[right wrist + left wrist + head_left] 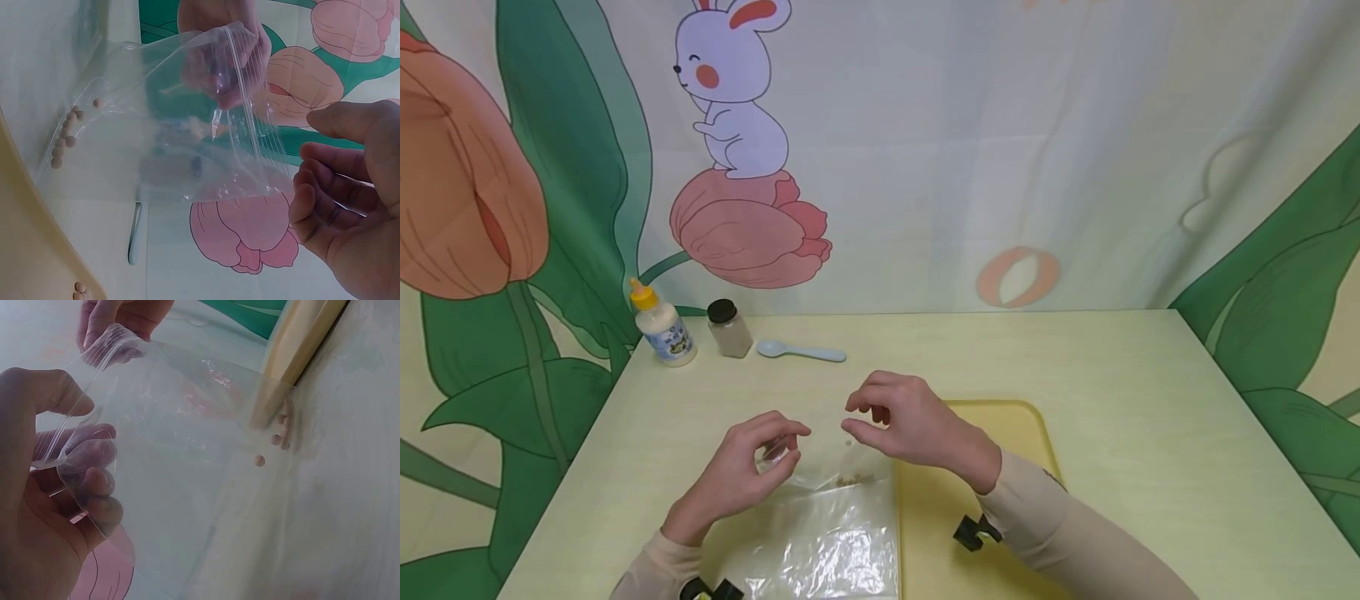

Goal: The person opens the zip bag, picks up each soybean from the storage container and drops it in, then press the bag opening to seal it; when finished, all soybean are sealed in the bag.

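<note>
A clear zip-lock bag [169, 125] hangs upright with several small brown balls [67, 128] along its bottom. My left hand [748, 462] pinches the bag near one end of its zip strip, thumb in front and fingers behind, as the left wrist view shows. Near the opposite top corner is my right hand [917, 425], its fingers loosely bent and thumb apart from them. In the right wrist view, the right fingertips [303, 200] are close beside the bag's edge; whether they touch it I cannot tell. In the head view the bag itself is hard to make out.
A shiny clear plastic sheet or bag [835, 550] lies in front, beside a yellow tray [977, 517]. At the back left stand a bottle with a yellow cap [666, 333] and a black-lidded jar [730, 333]; a pale blue spoon [805, 352] lies next to them.
</note>
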A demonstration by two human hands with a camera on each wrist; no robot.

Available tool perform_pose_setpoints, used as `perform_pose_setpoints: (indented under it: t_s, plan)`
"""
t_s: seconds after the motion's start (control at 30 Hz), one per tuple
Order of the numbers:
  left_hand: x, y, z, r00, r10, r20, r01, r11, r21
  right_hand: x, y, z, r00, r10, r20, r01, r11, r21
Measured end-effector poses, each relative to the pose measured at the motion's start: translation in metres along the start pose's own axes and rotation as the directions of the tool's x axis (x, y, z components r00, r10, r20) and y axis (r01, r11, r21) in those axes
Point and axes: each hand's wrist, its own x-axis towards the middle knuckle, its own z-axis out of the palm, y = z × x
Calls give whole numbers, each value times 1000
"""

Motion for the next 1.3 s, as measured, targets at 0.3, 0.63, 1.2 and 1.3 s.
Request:
perform_pose_setpoints:
  t_s: [0.3, 0.63, 1.2, 1.3]
  plan:
    - [0, -1, 1, 1000, 14, -12, -14, 1000, 5, -1, 3, -2, 1000, 5, 0, -5, 1000, -17]
    - [-1, -2, 2, 1000, 13, -14, -13, 1000, -2, -4, 13, -5, 999, 40, -21, -40, 999, -14]
    - [-1, -2, 1, 1000, 14, -10, -14, 1000, -4, -17, 41, 1, 992, 121, -24, -122, 991, -50]
    - [-1, -2, 1, 1000, 9, -10, -9, 1000, -3, -20, 46, 4, 990, 143, -7, -144, 988, -57]
